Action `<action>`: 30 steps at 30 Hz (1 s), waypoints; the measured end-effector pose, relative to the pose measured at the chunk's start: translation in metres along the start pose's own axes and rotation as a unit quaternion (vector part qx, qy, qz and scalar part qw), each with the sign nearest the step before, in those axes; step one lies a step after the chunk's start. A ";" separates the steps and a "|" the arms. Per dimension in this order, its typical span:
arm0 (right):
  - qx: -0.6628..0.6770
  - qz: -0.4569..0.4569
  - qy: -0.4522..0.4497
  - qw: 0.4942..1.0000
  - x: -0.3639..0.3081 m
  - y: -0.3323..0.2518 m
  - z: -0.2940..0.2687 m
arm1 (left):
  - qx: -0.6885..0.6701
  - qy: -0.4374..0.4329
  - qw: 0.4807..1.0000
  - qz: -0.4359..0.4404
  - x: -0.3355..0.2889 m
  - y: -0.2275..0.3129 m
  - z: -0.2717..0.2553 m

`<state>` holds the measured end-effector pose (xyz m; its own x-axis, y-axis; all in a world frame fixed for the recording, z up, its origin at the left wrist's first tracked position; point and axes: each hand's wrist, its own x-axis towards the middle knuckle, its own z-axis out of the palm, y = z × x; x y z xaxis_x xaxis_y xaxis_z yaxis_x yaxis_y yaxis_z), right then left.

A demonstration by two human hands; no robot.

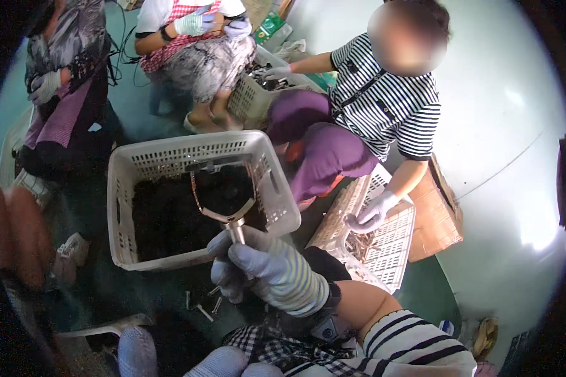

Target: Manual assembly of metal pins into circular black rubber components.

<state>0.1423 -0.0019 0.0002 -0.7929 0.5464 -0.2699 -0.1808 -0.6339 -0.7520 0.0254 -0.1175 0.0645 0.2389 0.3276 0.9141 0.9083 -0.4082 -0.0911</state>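
Note:
My right hand (264,270), in a pale glove with a striped cuff, is raised in front of a white crate. Its fingers close around the short metal stem of a Y-shaped metal frame (231,221). Two thin arms rise from that stem, and a flat bar spans their far end. Behind the frame, the white crate (122,213) holds a dark mass whose pieces I cannot make out. At the lower edge, the gloved fingertips of my left hand (214,363) are spread apart, with nothing visible between them. The rest of that hand is cut off.
Several small bolt-like metal pieces (204,312) lie on the green floor. A person in a striped shirt reaches into a white crate (396,245) of thin sticks at right. A cardboard box (437,213) stands beside it. Two more people sit beyond, near another crate (251,103).

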 end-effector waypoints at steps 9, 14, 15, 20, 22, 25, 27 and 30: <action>0.020 -0.005 -0.011 1.000 0.010 -0.009 0.003 | 0.016 -0.042 0.998 0.035 0.009 -0.006 0.005; 0.014 -0.086 -0.009 0.996 0.022 -0.009 0.008 | -0.040 -0.176 0.953 -0.243 0.003 -0.010 0.014; -0.002 -0.096 -0.005 0.995 0.025 -0.010 0.011 | -0.036 -0.173 0.945 -0.275 0.003 -0.017 0.014; -0.058 -0.117 -0.002 0.991 0.031 -0.023 0.011 | -0.245 -0.169 0.751 -0.589 -0.004 -0.044 0.036; -0.070 -0.117 -0.034 0.990 0.041 -0.014 0.005 | -0.322 -0.163 0.734 -0.575 -0.016 -0.053 0.045; -0.107 -0.152 -0.049 0.981 0.046 -0.018 0.027 | -0.407 -0.153 0.666 -0.606 -0.024 -0.068 0.034; -0.209 -0.160 -0.050 0.964 0.047 -0.023 0.033 | -0.429 -0.136 0.648 -0.615 -0.022 -0.072 0.023; -0.319 -0.186 -0.072 0.927 0.054 -0.019 0.031 | -0.424 -0.162 0.641 -0.619 -0.012 -0.074 0.008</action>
<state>0.0844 0.0229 0.0187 -0.8226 0.5540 0.1282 -0.1134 0.0611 -0.9917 -0.0424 -0.0846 0.0569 -0.3017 0.9512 -0.0647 -0.0103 0.0646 0.9979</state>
